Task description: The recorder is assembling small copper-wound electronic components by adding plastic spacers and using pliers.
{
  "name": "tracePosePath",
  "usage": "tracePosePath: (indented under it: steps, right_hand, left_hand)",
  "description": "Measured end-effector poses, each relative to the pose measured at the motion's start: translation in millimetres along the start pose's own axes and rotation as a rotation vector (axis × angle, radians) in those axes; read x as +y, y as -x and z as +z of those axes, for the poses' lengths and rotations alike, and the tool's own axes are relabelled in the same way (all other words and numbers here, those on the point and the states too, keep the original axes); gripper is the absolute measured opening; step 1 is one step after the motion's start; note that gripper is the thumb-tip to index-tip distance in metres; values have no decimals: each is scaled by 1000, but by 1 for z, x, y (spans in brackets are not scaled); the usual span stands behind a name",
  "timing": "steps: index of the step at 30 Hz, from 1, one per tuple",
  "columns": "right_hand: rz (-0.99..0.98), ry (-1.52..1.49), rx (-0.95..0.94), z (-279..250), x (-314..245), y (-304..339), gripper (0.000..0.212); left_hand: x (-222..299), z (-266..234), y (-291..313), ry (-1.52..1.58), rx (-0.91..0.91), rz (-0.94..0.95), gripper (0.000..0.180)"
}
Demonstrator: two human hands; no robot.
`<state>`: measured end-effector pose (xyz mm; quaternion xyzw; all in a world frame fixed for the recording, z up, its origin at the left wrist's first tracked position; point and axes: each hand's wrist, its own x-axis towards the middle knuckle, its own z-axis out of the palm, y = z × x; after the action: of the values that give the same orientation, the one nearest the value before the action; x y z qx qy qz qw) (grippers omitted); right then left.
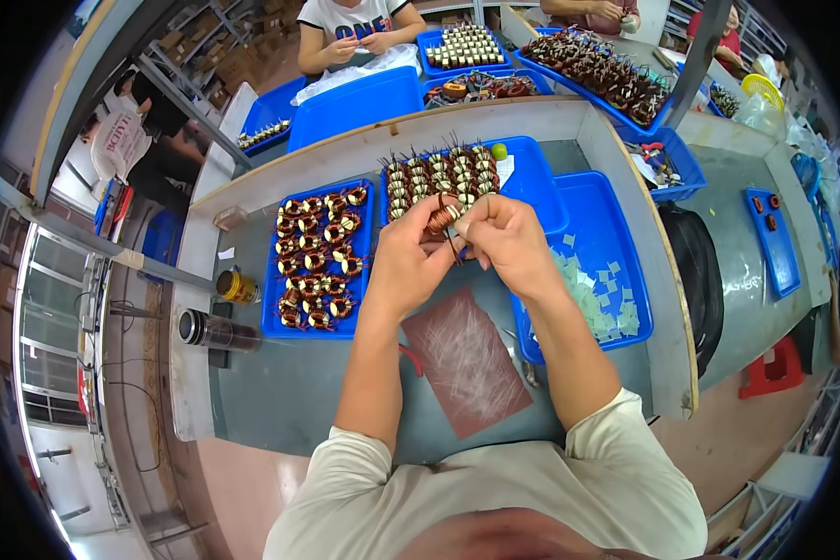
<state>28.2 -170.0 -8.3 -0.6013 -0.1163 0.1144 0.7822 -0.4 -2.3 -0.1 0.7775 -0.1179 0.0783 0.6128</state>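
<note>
In front of my chest, my left hand point(409, 254) is closed round a copper-wound ring coil point(442, 220), with dark wire leads sticking out of it. My right hand point(506, 235) meets it from the other side, thumb and forefinger pinched together against the coil. A small pale bit shows at those fingertips, too small to name. Just beyond my hands, a blue tray point(525, 149) bears rows of upright coils. Left of them, another blue tray point(364, 280) holds rows of coils with pale yellow cores. Under my forearms lies a scratched reddish-brown sheet point(467, 364).
A blue tray point(595, 179) at the right holds pale green square pieces point(599, 303). A dark bottle point(219, 330) and yellow-labelled jar point(237, 287) stand left. Low wooden partitions point(649, 271) edge the bench. Across it sits a co-worker point(359, 28) among blue bins.
</note>
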Motion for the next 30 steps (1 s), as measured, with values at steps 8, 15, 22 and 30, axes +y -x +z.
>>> tracePosePath:
  steps: [8,15,22,30]
  right_hand:
    - [-247,155,26,2,22,-8,9]
    - [-127,33,-60,-8,11,-9,9]
    - [-213,165,-41,-2,-8,2,46]
    - [-80,-65,-148,-3,-4,-2,64]
  left_hand:
    - [-17,-3,-4,-161,78,45,35]
    - [-9,-5,-8,106,-6,-67,32]
    - [-24,-9,-12,360,-37,-73,34]
    - [-27,-1,-14,605,-161,-64,42]
